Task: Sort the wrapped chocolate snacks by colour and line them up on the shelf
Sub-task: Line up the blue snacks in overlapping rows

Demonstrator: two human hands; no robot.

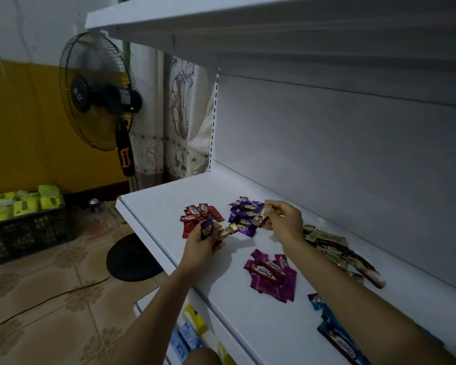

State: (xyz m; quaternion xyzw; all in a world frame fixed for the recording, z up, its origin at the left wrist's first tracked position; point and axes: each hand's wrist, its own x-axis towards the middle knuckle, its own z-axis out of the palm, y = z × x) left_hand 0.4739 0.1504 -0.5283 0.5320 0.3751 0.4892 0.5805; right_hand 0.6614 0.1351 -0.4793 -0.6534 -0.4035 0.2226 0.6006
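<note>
Wrapped chocolate snacks lie in colour groups on the white shelf [169, 204]: a red pile [198, 212], a dark purple pile [244, 213], a magenta pile [271, 276], a gold pile [334, 248] by the back wall and blue ones [334, 335] at the near right. My left hand [202, 239] grips a dark purple snack [206, 229] and a gold snack [228, 231] over the shelf's front part. My right hand [284, 219] pinches another gold snack [261, 218] just beside the purple pile.
A black standing fan [100, 93] stands left of the shelf, its round base [133, 259] on the tiled floor. A dark crate [24, 227] of green packets sits at the far left. An upper shelf board [221, 19] hangs overhead. Packets [192, 325] fill the lower shelf.
</note>
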